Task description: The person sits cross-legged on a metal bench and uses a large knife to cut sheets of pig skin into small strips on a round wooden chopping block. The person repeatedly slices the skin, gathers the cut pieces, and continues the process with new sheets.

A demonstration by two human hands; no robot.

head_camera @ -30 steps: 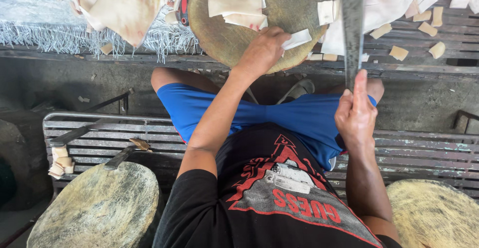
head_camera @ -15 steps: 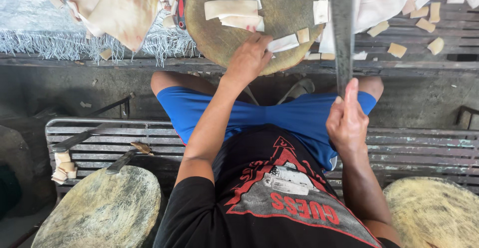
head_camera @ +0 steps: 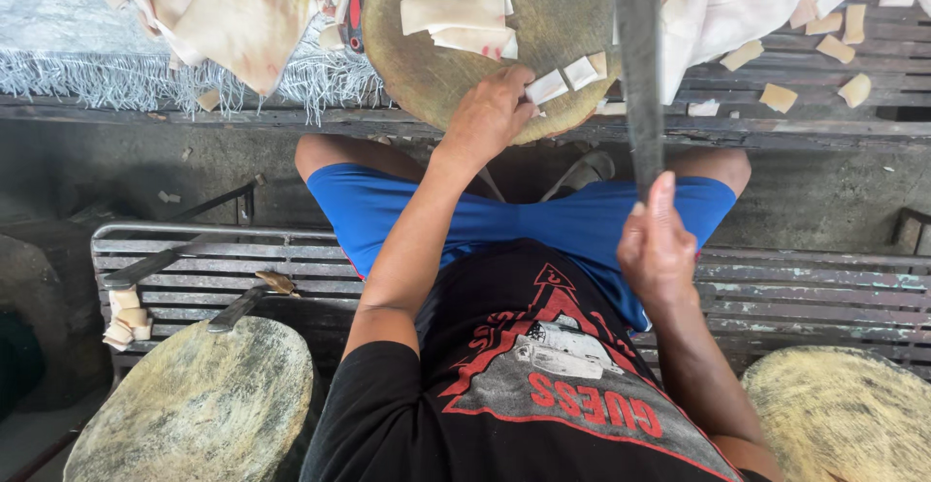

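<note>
Cleaver [head_camera: 638, 65] upright, handle clenched in right hand [head_camera: 658, 249], fingers wrapped tight. Left hand [head_camera: 490, 113] at 10 o'clock from it, fingers curled loosely, pressing on round chopping block [head_camera: 543, 26] beside small cut pale pieces [head_camera: 565, 80].

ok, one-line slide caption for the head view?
Left hand steadies pale strips on a round chopping block; right hand raises a long cleaver.

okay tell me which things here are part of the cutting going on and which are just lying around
In use:
left hand on the cut strips
right hand gripping the long blade
round chopping block
pale slabs on it

Lying about:
two spare blocks
two knives on the bench
small stack of pieces
scattered pieces
</note>
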